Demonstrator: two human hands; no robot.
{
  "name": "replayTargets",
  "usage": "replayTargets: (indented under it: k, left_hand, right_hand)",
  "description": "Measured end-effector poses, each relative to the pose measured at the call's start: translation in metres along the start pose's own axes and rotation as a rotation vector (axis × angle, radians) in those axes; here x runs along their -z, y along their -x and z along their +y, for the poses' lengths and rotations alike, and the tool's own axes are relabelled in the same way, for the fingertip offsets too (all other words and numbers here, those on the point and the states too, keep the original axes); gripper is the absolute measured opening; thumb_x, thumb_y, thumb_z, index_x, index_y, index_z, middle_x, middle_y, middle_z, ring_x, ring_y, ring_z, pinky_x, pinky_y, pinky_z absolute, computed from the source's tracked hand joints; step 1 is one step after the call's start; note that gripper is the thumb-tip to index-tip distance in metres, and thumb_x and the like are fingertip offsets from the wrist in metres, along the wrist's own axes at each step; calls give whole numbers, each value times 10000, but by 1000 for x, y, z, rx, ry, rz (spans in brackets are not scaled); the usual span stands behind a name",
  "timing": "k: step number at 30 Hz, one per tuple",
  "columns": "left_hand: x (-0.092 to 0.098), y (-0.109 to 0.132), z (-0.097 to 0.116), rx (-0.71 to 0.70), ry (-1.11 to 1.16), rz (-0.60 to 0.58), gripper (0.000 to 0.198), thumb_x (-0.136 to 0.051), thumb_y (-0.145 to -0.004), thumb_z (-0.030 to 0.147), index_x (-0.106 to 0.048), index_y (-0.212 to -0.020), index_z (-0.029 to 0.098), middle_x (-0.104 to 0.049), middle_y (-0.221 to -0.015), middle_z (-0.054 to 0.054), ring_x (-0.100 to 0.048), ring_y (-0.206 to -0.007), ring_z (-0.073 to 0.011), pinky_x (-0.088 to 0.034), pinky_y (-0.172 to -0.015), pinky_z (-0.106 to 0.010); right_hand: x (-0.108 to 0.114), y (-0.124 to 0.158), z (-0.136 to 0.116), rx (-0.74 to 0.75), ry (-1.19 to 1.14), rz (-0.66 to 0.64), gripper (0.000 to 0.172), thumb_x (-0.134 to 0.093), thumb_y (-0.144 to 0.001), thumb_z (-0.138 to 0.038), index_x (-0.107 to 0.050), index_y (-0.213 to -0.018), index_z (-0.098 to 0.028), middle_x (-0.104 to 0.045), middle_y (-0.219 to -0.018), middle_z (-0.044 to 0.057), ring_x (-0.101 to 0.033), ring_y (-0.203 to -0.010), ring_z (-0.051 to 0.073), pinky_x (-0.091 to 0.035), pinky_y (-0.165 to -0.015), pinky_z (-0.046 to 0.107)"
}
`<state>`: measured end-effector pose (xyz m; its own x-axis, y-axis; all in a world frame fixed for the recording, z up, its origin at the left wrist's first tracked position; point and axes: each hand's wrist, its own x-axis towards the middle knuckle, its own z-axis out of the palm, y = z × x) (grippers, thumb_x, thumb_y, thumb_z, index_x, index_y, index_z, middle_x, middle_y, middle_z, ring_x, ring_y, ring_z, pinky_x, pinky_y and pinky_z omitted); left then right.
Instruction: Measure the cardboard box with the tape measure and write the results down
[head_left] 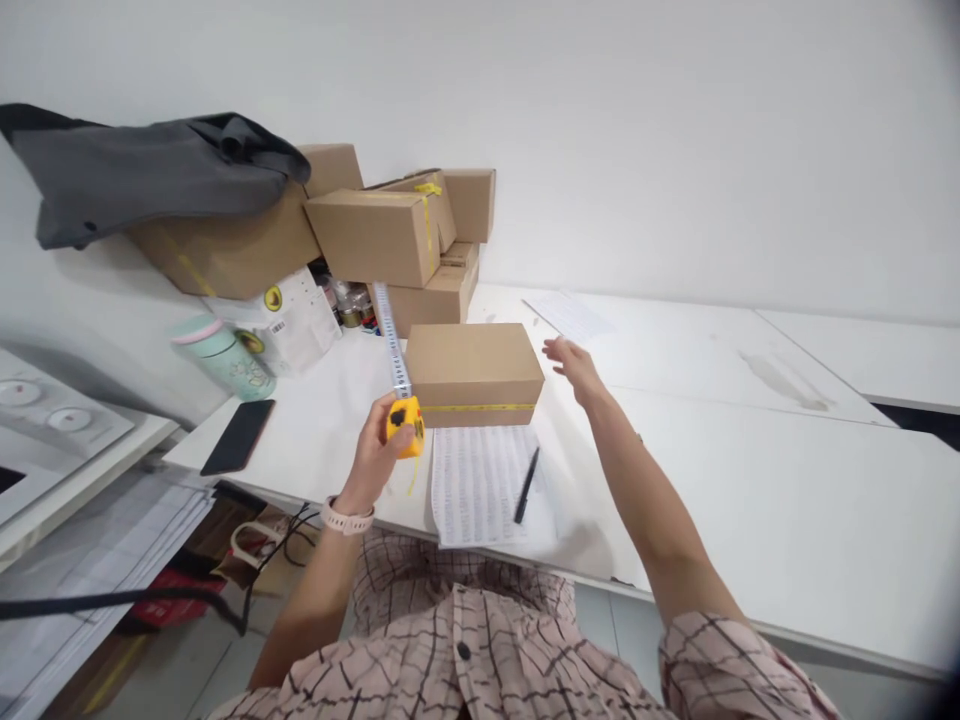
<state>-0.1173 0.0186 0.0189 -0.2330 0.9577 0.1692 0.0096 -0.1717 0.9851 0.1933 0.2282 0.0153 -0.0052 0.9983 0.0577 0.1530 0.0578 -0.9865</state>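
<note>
My left hand (379, 450) is closed around a yellow tape measure (406, 428). Its pale blade (390, 335) is pulled out and reaches away from me, along the left side of a closed cardboard box (472, 355). Yellow tape runs along the box's near face. To the right of the box my right hand (571, 368) hovers with its fingers apart and nothing in them. Printed sheets (480, 490) lie in front of the box, with a black pen (526, 486) on top.
Several cardboard boxes (375, 235) are stacked at the back, with a dark grey garment (157, 175) draped over the left ones. A mint tumbler (225, 355) and a phone (238, 437) are at left. Another paper (570, 314) lies on the white table (750, 480) near the wall.
</note>
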Motion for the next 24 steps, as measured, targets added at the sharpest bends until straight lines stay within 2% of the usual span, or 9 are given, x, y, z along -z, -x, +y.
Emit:
replayTargets:
  k: [3,5,9,11,13,15,17,20,24]
  left_hand:
    - [8,-16,-19,1,36,113,602,-765,-735,507,-522,-1221,245,-608,-1132,-45,-635,-895,-183,-581,-659,-278]
    - [9,-23,-30,24,63,126,597,-761,-730,516,-524,-1202,240,-595,-1108,-38,-631,-823,-164,-578,-584,-267]
    - [9,-31,-30,55,89,76,556,-749,-741,510,-536,-1173,233,-595,-1078,-32,-634,-737,-144,-577,-529,-269]
    - [10,-35,-21,48,102,62,552,-758,-729,497,-540,-1159,229,-598,-1063,-29,-631,-711,-137,-567,-507,-255]
    - [10,-41,-9,30,116,56,557,-765,-713,490,-540,-1150,227,-598,-1059,-27,-629,-702,-134,-554,-486,-238]
    - [8,-49,4,2,127,42,558,-771,-698,486,-542,-1137,227,-598,-1050,-27,-633,-706,-139,-547,-473,-229]
    - [4,-59,14,-18,129,8,543,-774,-691,482,-547,-1111,224,-608,-1014,-25,-638,-694,-144,-543,-462,-227]
    - [-5,-74,25,-27,127,-42,500,-770,-695,474,-548,-1062,218,-616,-939,-16,-621,-629,-131,-524,-433,-220]
    - [-21,-74,37,-103,130,-8,488,-785,-697,437,-546,-1069,230,-619,-962,-11,-607,-638,-124,-516,-437,-210]
  right_hand:
    - [-8,36,20,-46,-68,-88,704,-413,-900,-750,-588,-1365,-251,-614,-1419,127,-563,-1307,277,-441,-1062,469]
    - [-18,50,24,-32,-102,-146,723,-378,-906,-768,-499,-1460,-321,-558,-1495,73,-513,-1372,268,-423,-1099,492]
    - [-29,60,9,26,-82,-168,745,-370,-893,-793,-416,-1519,-391,-369,-1634,-17,-390,-1473,272,-441,-1113,479]
    - [-26,61,-7,83,-5,-142,743,-372,-893,-792,-433,-1510,-382,-364,-1635,-22,-397,-1465,284,-453,-1105,471]
    - [-18,62,-27,158,131,-96,712,-368,-906,-778,-475,-1478,-368,-475,-1567,16,-501,-1372,301,-468,-1072,484]
    - [-11,60,-47,218,346,-4,669,-365,-920,-759,-528,-1419,-344,-623,-1410,71,-612,-1209,326,-471,-1026,530]
    - [-8,56,-62,256,587,112,621,-368,-935,-728,-587,-1320,-293,-693,-1256,117,-651,-1087,350,-462,-979,566]
    - [-10,42,-71,255,815,197,537,-337,-981,-639,-639,-1119,-217,-681,-1189,166,-641,-1032,363,-470,-911,550]
    - [-21,17,-68,311,853,191,405,-331,-1026,-473,-634,-988,-208,-667,-1199,158,-552,-1160,360,-460,-919,491]
